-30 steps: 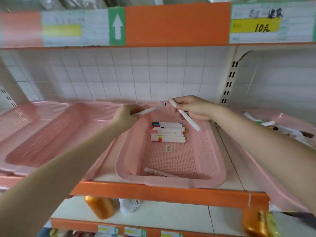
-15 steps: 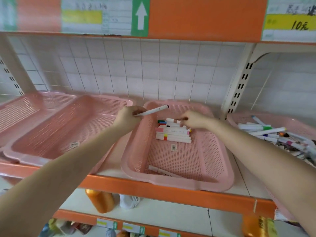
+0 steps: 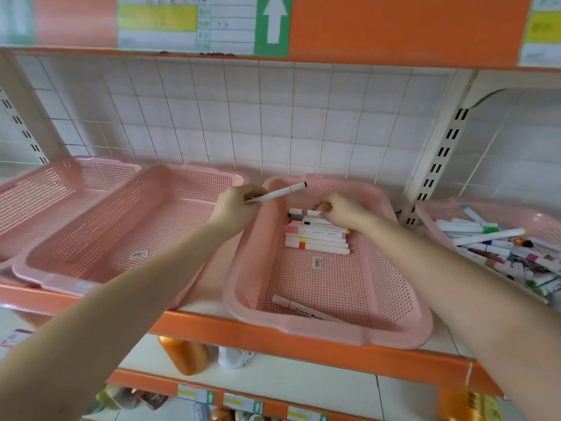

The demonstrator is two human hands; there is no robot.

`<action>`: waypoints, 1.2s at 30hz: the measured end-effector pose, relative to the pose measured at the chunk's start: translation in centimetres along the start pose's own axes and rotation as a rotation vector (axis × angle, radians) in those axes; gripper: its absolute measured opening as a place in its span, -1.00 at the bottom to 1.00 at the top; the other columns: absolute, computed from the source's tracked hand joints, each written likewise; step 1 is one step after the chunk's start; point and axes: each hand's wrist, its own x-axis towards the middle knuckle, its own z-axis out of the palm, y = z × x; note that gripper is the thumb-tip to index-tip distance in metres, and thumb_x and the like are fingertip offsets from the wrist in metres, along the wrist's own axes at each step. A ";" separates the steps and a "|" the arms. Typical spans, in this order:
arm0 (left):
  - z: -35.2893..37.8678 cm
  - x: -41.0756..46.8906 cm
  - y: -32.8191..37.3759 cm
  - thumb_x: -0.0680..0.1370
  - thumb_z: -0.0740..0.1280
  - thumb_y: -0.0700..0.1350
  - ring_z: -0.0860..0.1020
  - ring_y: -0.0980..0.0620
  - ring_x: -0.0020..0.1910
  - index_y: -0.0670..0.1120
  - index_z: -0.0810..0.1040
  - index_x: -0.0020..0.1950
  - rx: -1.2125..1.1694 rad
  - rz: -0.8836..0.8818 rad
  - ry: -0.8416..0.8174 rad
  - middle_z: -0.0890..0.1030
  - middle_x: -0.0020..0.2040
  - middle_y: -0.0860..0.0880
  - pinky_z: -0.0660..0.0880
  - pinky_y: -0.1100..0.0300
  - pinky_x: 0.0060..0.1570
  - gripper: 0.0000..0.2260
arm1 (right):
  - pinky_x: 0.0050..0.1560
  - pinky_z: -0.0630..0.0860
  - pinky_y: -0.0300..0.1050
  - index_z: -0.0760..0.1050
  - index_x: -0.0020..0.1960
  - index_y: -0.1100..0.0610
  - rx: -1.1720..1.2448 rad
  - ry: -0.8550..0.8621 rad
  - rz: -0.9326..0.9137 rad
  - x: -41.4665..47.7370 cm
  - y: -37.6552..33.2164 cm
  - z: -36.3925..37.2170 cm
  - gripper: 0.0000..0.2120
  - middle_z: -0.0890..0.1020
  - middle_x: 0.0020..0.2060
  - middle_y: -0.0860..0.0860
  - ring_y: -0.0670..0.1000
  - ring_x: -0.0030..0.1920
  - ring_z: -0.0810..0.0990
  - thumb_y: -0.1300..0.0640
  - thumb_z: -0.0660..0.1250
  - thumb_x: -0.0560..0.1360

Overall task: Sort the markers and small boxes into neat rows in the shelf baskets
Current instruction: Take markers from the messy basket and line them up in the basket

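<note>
Pinching a white marker (image 3: 314,213) at the row's 12 o'clock end, right hand (image 3: 340,211) is nearest the marker row (image 3: 317,238), which lies 9-to-3 in the middle basket (image 3: 334,332). Left hand (image 3: 235,208), at 9 o'clock, grips a spare marker (image 3: 279,192) pointing 2 o'clock.

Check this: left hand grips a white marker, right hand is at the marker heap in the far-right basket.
Wrong basket. The left hand does grip a white marker, but the head view shows the right hand at the neat row in the neighbouring basket.
</note>
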 end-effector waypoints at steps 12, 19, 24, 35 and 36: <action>1.8 -0.2 -0.8 0.52 0.24 -0.31 0.51 0.03 -0.14 -0.09 0.60 0.17 0.067 0.119 0.040 0.64 -0.03 -0.06 0.28 0.54 -0.25 -0.71 | 0.01 0.35 -0.29 0.55 0.21 0.16 -0.039 0.040 0.018 0.3 1.1 0.5 -0.64 0.59 0.14 0.04 -0.01 0.12 0.52 0.40 0.31 0.45; 2.1 -0.2 -0.6 0.51 0.25 -0.31 0.55 0.01 -0.07 -0.09 0.61 0.16 0.027 0.102 0.033 0.65 -0.02 -0.07 0.31 0.40 -0.19 -0.71 | 0.07 0.38 -0.28 0.58 0.18 0.15 -0.052 0.004 0.002 0.6 1.2 0.9 -0.71 0.62 0.13 0.04 0.01 0.14 0.55 0.28 0.39 0.46; 1.7 -0.3 -0.7 0.50 0.23 -0.33 0.53 0.02 -0.10 -0.07 0.61 0.15 0.046 0.106 -0.014 0.65 -0.03 -0.05 0.30 0.44 -0.23 -0.68 | 0.05 0.40 -0.30 0.59 0.16 0.17 -0.071 -0.008 -0.018 0.6 1.2 1.1 -0.72 0.63 0.12 0.06 0.00 0.11 0.57 0.28 0.40 0.46; 0.3 0.8 1.5 0.51 0.28 -0.30 0.51 0.08 -0.09 -0.07 0.60 0.17 0.072 0.109 -0.020 0.58 -0.06 0.05 0.35 0.41 -0.22 -0.71 | -0.09 0.51 -0.07 0.52 0.26 0.02 0.146 0.131 -0.130 -2.1 -2.9 -3.0 -0.72 0.64 0.05 0.00 0.14 -0.09 0.60 0.07 0.13 0.63; 0.5 0.9 1.8 0.50 0.28 -0.31 0.50 0.10 -0.11 -0.07 0.60 0.17 0.064 0.116 -0.031 0.57 -0.06 0.07 0.34 0.48 -0.27 -0.71 | -0.07 0.51 -0.04 0.53 0.23 0.01 0.120 0.118 -0.143 -2.7 -3.0 -3.1 -0.73 0.65 0.01 0.05 0.15 -0.06 0.60 0.04 0.13 0.63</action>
